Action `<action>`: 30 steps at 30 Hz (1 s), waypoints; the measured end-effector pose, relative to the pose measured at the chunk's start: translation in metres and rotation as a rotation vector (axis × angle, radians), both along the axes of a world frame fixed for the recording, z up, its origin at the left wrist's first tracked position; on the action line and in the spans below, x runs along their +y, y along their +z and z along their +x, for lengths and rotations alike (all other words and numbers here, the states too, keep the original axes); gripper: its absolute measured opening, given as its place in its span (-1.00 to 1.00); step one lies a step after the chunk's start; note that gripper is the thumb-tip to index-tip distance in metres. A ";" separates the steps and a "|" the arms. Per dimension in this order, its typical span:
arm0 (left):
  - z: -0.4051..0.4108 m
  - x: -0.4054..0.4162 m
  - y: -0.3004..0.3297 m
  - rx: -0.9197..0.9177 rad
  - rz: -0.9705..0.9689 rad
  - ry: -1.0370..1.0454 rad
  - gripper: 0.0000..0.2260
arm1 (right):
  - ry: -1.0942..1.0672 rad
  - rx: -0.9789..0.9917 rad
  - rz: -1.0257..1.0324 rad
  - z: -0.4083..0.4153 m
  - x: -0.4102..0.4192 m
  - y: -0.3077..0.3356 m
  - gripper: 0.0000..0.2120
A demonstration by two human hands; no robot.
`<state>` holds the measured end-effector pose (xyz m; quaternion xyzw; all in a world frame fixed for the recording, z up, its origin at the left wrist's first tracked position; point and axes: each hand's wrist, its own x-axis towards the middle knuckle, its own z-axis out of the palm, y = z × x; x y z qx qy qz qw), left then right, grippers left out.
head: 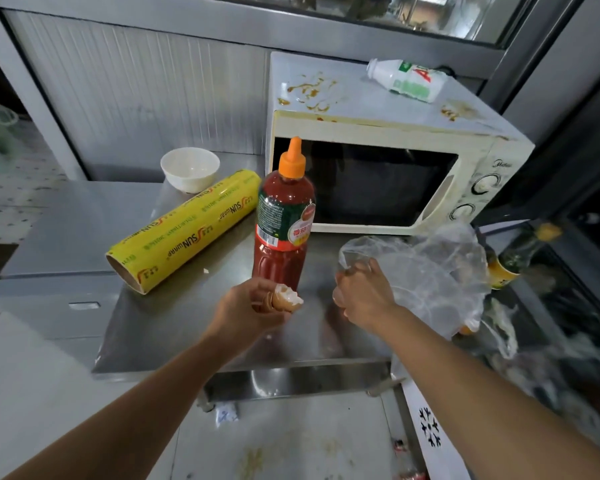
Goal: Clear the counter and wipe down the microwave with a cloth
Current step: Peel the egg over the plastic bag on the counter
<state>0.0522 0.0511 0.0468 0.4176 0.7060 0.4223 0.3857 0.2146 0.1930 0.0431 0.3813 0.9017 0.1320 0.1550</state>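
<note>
Over the near edge of the steel bench (174, 327), the left hand (250, 306) pinches broken eggshells (286, 297). The right hand (362, 294) grips a clear plastic bag (437, 271), apparently by its rim. The stained microwave (378, 168) stands far right.

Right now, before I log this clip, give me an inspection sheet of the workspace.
Surface: steel counter, mostly bare at front.
Job's things: microwave, brown stains on top; no cloth seen.
Clutter: sauce bottle upright; cling wrap roll lying; white bowl; white bottle lying on the microwave.
Hands: left hand holds eggshell; right hand grips plastic bag.
Cables: nothing seen.
Surroundings: dark bottle beside the bag; littered floor.
</note>
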 end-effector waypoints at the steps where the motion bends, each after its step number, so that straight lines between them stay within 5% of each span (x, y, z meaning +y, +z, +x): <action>1: 0.002 0.001 -0.002 0.014 0.003 -0.004 -0.69 | 0.005 -0.041 0.007 0.000 0.001 -0.002 -0.64; 10: 0.010 0.007 -0.011 0.052 -0.018 -0.022 -0.67 | 0.074 -0.292 0.096 -0.004 0.007 -0.008 -0.61; 17: 0.011 0.012 -0.009 0.069 -0.022 -0.046 -0.65 | 0.112 -0.278 0.079 -0.007 0.007 -0.012 -0.57; 30: 0.014 0.000 0.027 -0.034 -0.014 -0.034 -0.67 | -0.065 0.430 -0.060 0.007 -0.010 0.048 -0.83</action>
